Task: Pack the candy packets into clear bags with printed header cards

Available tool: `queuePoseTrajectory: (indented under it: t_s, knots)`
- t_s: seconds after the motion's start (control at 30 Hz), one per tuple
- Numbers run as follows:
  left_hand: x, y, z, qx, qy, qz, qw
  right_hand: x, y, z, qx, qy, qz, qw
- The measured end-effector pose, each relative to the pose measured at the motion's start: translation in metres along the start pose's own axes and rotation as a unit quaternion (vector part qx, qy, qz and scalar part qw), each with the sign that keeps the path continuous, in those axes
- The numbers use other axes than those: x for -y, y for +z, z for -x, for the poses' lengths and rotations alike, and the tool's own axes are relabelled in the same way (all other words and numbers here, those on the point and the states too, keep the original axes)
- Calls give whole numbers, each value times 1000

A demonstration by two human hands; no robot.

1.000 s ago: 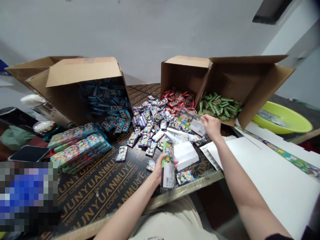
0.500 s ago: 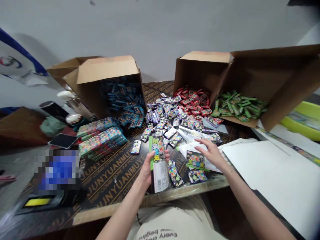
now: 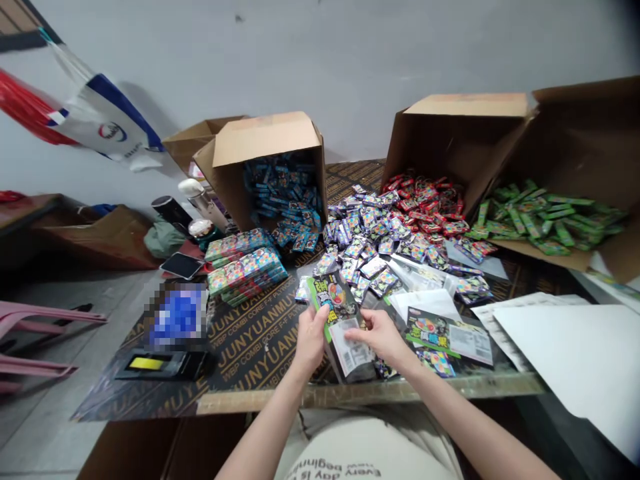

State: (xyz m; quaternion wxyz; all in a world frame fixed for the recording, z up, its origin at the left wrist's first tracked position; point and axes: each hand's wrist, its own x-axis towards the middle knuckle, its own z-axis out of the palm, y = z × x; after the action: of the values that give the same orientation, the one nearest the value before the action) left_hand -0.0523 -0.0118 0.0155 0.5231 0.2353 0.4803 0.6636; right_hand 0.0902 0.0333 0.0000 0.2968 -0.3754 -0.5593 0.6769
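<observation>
My left hand (image 3: pixel 313 337) is closed on the left side of a black-and-green printed packaging bag (image 3: pixel 350 340), its thumb on the front. The bag is tilted towards me and shows a white label with a barcode. My right hand (image 3: pixel 379 339) pinches the bag's right edge, its fingers bent over the label. A second printed packaging bag (image 3: pixel 447 337) lies flat to the right of my hands. Purple candy packets (image 3: pixel 360 227) are heaped just beyond them, and several more lie partly hidden under the bags.
Open cartons hold blue packets (image 3: pixel 285 193), red packets (image 3: pixel 425 200) and green packets (image 3: pixel 550 217). Stacked packs (image 3: pixel 245 263), a phone (image 3: pixel 182 265) and a tape dispenser (image 3: pixel 165 363) sit to the left. White sheets (image 3: pixel 565 353) lie at the right, beside the table's front edge (image 3: pixel 260 400).
My right hand has moved from over the second packaging bag to the edge of the bag in my left hand. The view has turned left, and the second bag lies more exposed.
</observation>
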Motion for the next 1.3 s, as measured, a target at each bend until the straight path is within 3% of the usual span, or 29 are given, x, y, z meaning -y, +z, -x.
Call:
queuePoseTrajectory:
  t_s: [0.17,0.33,0.4,0.53,0.7,0.83,0.97,1.07,1.2,1.3]
  knots:
    - [-2,-11,9,78,-27,-82,993,-3,-6,-7,-61,-9,-7,998]
    - [-6,-23,8,85,-32,-111,990,-7,-10,0,51,28,-11,998]
    - [-9,-24,6,84,-18,-95,992,-10,-10,4,56,32,10,998]
    - [-10,-20,6,62,2,-61,996,-5,-9,0,0,-11,75,997]
    - [0,-14,12,133,-82,-41,987,16,-5,-14,-60,-79,11,995]
    - [0,-14,10,96,-21,-77,992,18,4,-11,-81,-89,40,992]
    - [-2,-12,10,121,4,-120,985,22,12,-7,-149,-80,-77,983]
    - [0,-10,11,113,-18,-91,989,30,16,-8,-175,-59,-135,974]
    - [-5,-9,8,30,-111,-2,993,38,15,-6,-124,-3,-191,974]
    - [-18,-9,4,44,-121,-44,991,40,9,-4,-76,21,-205,976]
